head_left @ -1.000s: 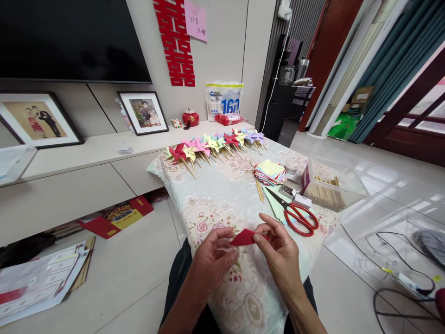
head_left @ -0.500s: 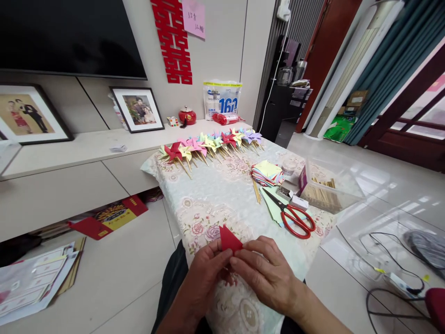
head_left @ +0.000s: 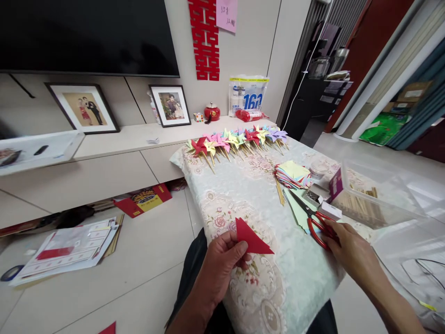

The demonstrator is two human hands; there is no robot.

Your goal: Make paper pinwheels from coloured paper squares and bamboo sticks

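Observation:
Pinched between the thumb and fingers of my left hand (head_left: 225, 260) is a folded red paper triangle (head_left: 253, 237), its long point facing right. My right hand (head_left: 351, 246) has its fingers curled at the red handles (head_left: 321, 228) of a pair of scissors, whose dark blades point to the upper left. The scissors lie over sheets of light green paper (head_left: 295, 208). Just behind them are a stack of coloured paper squares (head_left: 293, 173), a small open box of metal pins (head_left: 314, 195) and a small white box (head_left: 330, 211).
Several paper pinwheels on sticks (head_left: 236, 141) lie along the far end of the cloth-covered table (head_left: 243, 185). Loose sticks (head_left: 280, 192) lie near the paper stack. A clear plastic bin (head_left: 392, 199) holding wooden sticks stands at right. Beyond is a shelf (head_left: 132, 141) with framed photos.
My right hand has left the red paper and moved right to the scissors' handles. My left hand keeps the paper, now showing as a larger triangle. The view has turned left.

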